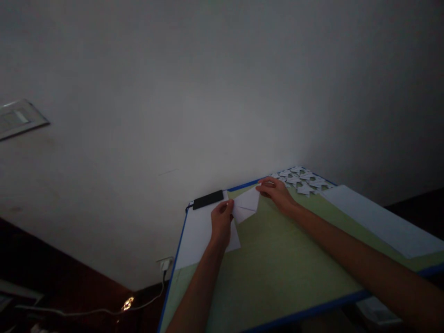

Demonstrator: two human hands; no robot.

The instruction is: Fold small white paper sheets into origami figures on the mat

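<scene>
A small white piece of folded paper is held up between my two hands, just over the far part of the green table. A crease or folded edge runs across its face. My left hand pinches its left corner between thumb and fingers. At the upper right corner, my right hand grips the paper with its fingertips. Below and behind my left hand lie white sheets on the tabletop, partly covered by that hand.
The green table has a blue edge and stands against a grey wall. A black flat object lies at the back left. Several folded paper shapes sit at the back right, near a long white sheet. A plug with a cord is left.
</scene>
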